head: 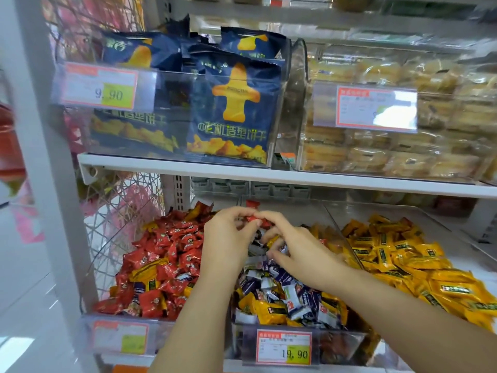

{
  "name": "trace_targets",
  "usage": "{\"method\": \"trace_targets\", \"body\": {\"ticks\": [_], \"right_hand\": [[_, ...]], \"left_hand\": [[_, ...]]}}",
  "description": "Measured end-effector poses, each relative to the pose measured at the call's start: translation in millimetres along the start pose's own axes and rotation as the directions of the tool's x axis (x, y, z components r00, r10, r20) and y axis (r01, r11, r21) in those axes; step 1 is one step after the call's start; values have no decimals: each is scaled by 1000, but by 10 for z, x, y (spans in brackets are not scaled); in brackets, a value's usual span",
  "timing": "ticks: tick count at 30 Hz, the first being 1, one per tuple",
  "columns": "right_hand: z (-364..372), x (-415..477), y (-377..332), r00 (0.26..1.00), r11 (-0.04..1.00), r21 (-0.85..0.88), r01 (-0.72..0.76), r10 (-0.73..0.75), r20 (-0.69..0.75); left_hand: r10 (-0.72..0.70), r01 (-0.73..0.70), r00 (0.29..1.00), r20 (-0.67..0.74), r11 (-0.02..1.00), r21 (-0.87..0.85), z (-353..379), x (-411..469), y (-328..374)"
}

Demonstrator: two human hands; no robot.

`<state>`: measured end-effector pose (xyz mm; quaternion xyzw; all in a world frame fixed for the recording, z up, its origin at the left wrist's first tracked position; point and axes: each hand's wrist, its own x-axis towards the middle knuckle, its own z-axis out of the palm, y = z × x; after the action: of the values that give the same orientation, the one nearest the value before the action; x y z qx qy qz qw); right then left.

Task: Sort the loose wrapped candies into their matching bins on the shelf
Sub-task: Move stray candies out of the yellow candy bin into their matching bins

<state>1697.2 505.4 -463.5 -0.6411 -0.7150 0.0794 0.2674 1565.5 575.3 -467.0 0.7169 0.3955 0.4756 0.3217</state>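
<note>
Three clear bins stand side by side on the lower shelf. The left bin (pixel 88 323) holds mostly red wrapped candies (pixel 172 246) with a few yellow ones mixed in. The middle bin (pixel 341 335) holds mixed purple-and-white, yellow and red candies (pixel 285 294). The right bin (pixel 336 219) is full of yellow candies (pixel 403 254). Both hands are over the back of the middle bin. My left hand (pixel 228 240) pinches a small red candy (pixel 254 218) at its fingertips. My right hand (pixel 293 246) touches the same red candy with its upper fingers, its lower fingers curled among the wrappers.
The upper shelf edge (pixel 269 173) runs just above my hands, carrying a bin of dark blue biscuit bags (pixel 231 109) and a bin of pale wrapped cakes (pixel 390 146). A grey upright post (pixel 48 157) stands at the left. Price tags (pixel 283 347) hang on the bin fronts.
</note>
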Motion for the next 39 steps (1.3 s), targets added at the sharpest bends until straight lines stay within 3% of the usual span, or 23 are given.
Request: {"method": "trace_targets", "body": {"ticks": [5, 9, 13, 15, 19, 23, 33, 39], "right_hand": [[-21, 27, 13, 998, 1000, -8, 0, 0, -56], [-46, 36, -10, 999, 1000, -4, -19, 19, -26], [-58, 13, -38, 1000, 1000, -19, -15, 15, -16], [-84, -27, -24, 1000, 1000, -21, -20, 20, -20], [-194, -174, 70, 998, 996, -74, -46, 43, -38], [-385, -386, 244, 993, 989, -123, -78, 65, -102], [-983, -841, 1297, 927, 921, -211, -328, 270, -262], [-1144, -858, 1696, 886, 851, -253, -460, 422, -193]], "left_hand": [[-70, 70, 986, -152, 998, -8, -194, 11, -141], [-107, 141, 951, -291, 985, 99, -413, -2, -340], [-127, 185, 971, -201, 934, 307, -413, -33, -374], [-35, 97, 983, -183, 935, 340, -362, -32, -301], [210, -187, 975, -69, 949, 256, -129, -56, -83], [282, -290, 957, 73, 947, 139, 278, -142, 154], [189, -224, 922, 337, 972, 66, 1214, -139, 289], [142, -145, 907, 396, 989, -23, 1384, -55, 266]]}}
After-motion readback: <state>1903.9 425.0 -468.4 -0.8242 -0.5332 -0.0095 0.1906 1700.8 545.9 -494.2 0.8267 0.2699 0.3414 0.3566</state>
